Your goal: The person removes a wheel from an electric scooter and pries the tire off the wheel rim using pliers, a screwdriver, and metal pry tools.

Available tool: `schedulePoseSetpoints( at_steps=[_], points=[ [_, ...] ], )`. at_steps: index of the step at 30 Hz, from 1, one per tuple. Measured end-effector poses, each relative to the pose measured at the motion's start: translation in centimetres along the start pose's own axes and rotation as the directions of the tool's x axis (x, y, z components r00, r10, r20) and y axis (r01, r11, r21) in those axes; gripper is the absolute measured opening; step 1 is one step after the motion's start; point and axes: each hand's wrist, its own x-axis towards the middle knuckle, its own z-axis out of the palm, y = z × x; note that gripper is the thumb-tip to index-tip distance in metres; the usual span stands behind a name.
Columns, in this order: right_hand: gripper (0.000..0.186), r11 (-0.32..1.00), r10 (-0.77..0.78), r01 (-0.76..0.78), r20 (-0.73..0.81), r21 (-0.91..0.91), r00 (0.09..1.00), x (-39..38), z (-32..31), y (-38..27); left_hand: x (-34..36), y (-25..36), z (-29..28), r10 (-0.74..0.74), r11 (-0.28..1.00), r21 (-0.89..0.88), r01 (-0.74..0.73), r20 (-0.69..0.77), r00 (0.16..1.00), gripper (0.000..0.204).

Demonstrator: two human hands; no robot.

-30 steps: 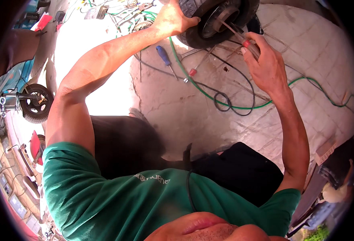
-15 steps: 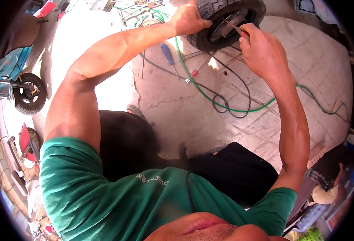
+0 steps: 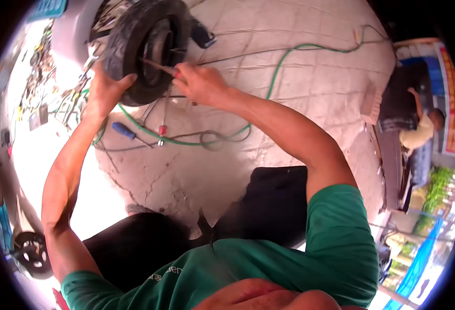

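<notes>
A black scooter wheel with a knobbly tire (image 3: 118,49) stands on the floor in front of me, its hub side turned partly to the right. My left hand (image 3: 105,90) grips the near left of the tire, thumb towards the sidewall; its other fingers are partly hidden. In my right hand (image 3: 202,85) is a red-handled screwdriver (image 3: 157,65), closed round the handle. The thin shaft points left into the rim, where I cannot make out exactly what the tip touches.
Below the wheel lie a blue-handled screwdriver (image 3: 123,130), a red-handled tool (image 3: 163,130) and a green hose (image 3: 186,143) crossing a dark cable. Loose tools clutter the far left, beside a pale vehicle panel (image 3: 75,36). Another person (image 3: 417,135) is at the right edge.
My view has swung right, so the wheel appears further left and lower. My left hand stays at the tire; the right still holds the screwdriver, its shaft still at the rim.
</notes>
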Motion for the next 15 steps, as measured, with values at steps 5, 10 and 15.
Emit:
schedulePoseSetpoints(
  at_steps=[5, 10, 15],
  points=[
    [0.038, 0.975, 0.196, -0.173, 0.175, -0.139, 0.965, 1.7, 1.7, 3.1, 0.5, -2.4, 0.0, -0.091, 0.99, 0.109, 0.091, -0.003, 0.996, 0.085],
    [0.042, 0.869, 0.496, -0.429, 0.428, -0.249, 0.756, 1.4, 3.3, 8.8, 1.2, 1.9, 3.1, 0.02, 0.999, 0.024, -0.022, 0.081, 0.997, 0.091],
    [0.048, 0.88, 0.459, -0.427, 0.601, -0.207, 0.655, 4.4, 8.2, 6.7, -0.4, 0.6, 1.0, -0.03, 0.999, 0.044, 0.028, 0.063, 0.998, 0.094]
  ],
)
